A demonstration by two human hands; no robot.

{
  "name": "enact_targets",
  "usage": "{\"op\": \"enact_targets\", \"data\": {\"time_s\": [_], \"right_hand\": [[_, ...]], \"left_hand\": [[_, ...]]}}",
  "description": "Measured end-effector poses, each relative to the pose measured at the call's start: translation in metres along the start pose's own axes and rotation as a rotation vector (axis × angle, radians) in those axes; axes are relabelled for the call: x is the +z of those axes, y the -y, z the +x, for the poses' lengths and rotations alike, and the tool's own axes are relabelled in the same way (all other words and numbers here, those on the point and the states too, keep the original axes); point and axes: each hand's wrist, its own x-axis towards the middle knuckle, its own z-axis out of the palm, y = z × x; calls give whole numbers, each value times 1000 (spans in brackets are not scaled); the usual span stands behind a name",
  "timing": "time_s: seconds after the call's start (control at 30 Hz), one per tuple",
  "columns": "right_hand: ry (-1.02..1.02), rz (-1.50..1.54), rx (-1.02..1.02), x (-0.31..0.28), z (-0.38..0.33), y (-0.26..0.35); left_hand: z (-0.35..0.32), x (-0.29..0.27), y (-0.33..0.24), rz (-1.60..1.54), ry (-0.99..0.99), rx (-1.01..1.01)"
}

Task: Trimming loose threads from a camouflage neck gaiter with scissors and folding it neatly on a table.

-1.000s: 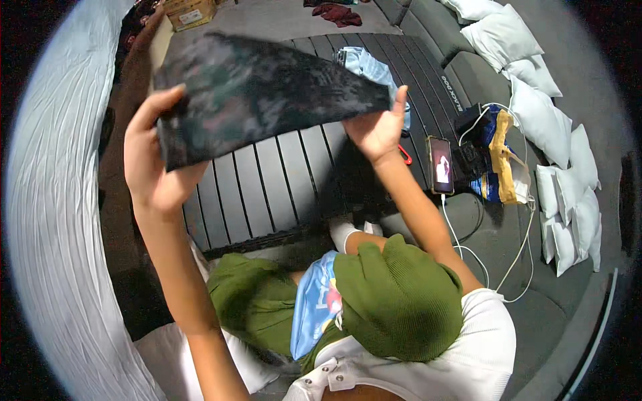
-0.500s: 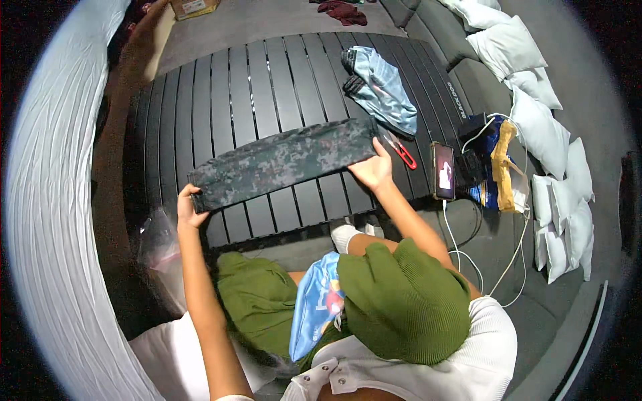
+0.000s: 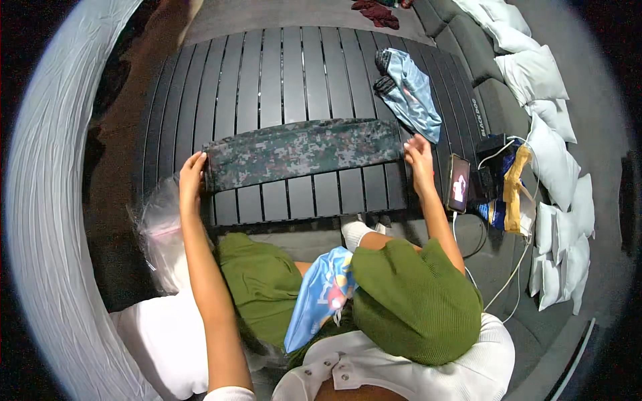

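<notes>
A strip of camouflage-print cloth [image 3: 304, 155] lies left to right across the near half of the dark slatted counter [image 3: 271, 73], left hand [image 3: 191, 178] at its left end, right hand [image 3: 420, 164] at its right, though I cannot tell whether either hand's fingers clamp it.

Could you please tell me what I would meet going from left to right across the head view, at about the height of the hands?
White draped fabric, left hand, camouflage cloth, right hand, phone, yellow-and-blue bag, small white cushions.
</notes>
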Motion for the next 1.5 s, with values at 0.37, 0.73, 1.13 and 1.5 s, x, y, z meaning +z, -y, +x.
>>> {"op": "enact_targets", "data": {"time_s": [0.37, 0.73, 1.13, 1.5], "right_hand": [[446, -1021, -915, 24, 51, 35], [442, -882, -622, 10, 69, 37], [38, -949, -467, 36, 66, 26], [-152, -1071, -143, 57, 75, 8]], "left_hand": [[-11, 24, -15, 870, -221, 574], [5, 10, -10, 966, -236, 531], [-15, 39, -19, 970, -421, 632], [-25, 100, 18, 1153, -341, 768]]}}
